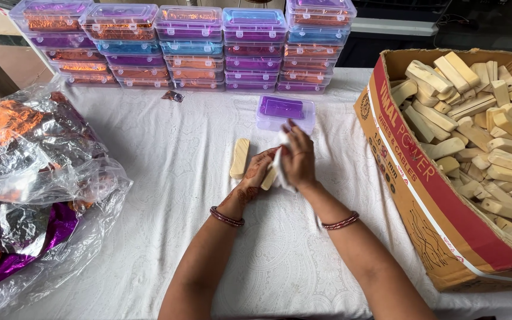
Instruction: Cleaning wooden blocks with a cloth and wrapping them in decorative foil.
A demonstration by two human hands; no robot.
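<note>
My left hand (256, 172) grips a pale wooden piece (268, 179) at the middle of the white-clothed table (167, 178). My right hand (298, 159) presses a white cloth (279, 163) against that piece, with the fingers closed on the cloth. A second pale wooden piece (240, 158) lies flat on the table just left of my hands. Behind my hands sits a small clear plastic box with a purple lid (285, 112). Both wrists wear dark red bangles.
A large cardboard box (422, 195) full of several pale wooden pieces stands at the right. Stacks of clear plastic boxes (185, 47) with coloured lids line the table's back. A clear bag of orange and purple foil (25, 178) lies at the left.
</note>
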